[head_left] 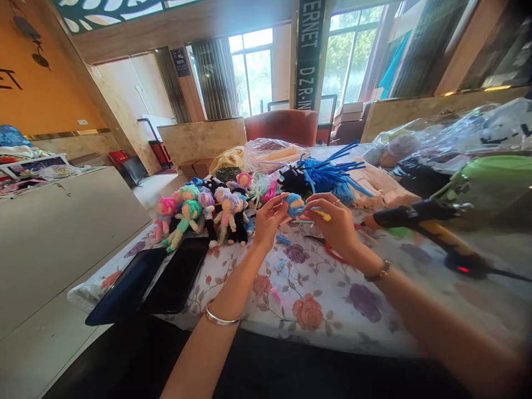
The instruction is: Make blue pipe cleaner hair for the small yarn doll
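A small doll's head [295,205] with light-blue hair is between my two hands, just above the middle of the table. My left hand [268,221] pinches its left side with thumb and fingers. Against its right side are the closed fingers of my right hand [338,224]. A small yellow object [321,214] shows by the right fingers; I cannot tell its kind. Below the right hand lie scissors with red handles [333,254], partly hidden by the wrist. Light-blue scraps [283,239] lie on the cloth in front of the doll's head.
Several finished dolls [191,213] crowd the left. Two dark phone-like slabs [177,277] lie at the near-left edge. Blue pipe cleaners [328,172] and peach-coloured bundles [378,185] lie behind the hands. A glue gun [436,227] with a red light and a green container [494,188] stand right.
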The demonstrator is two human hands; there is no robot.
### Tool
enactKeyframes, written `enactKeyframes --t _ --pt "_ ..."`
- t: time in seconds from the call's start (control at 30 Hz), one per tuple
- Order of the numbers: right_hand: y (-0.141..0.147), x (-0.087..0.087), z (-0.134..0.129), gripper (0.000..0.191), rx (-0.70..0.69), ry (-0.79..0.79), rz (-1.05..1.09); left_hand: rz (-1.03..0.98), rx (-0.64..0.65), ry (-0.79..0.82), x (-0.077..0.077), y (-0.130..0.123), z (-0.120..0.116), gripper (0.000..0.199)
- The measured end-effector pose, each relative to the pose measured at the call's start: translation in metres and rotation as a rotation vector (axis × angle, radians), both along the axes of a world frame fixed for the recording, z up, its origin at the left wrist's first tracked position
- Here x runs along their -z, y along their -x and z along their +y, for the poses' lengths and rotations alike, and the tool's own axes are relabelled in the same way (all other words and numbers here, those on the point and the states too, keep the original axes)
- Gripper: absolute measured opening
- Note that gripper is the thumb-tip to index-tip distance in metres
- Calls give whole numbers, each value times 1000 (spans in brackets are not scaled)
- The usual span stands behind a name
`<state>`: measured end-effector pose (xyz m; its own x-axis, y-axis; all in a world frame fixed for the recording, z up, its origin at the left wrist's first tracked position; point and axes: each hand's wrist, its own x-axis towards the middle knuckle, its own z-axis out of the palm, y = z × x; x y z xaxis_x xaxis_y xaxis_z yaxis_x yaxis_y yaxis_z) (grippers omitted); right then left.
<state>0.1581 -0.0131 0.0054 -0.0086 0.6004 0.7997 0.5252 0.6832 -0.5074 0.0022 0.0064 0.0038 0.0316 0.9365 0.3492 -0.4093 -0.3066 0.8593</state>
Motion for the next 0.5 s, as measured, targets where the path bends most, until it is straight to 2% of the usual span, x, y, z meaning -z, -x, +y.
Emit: enactKeyframes --t 0.17,0.5 --pt "-4 0 0 14 36 60 -59 27 18 13 0 0 -1 35" --pt "2 1 -1 7 -40 -171 -66 67 8 -16 2 0 0 33"
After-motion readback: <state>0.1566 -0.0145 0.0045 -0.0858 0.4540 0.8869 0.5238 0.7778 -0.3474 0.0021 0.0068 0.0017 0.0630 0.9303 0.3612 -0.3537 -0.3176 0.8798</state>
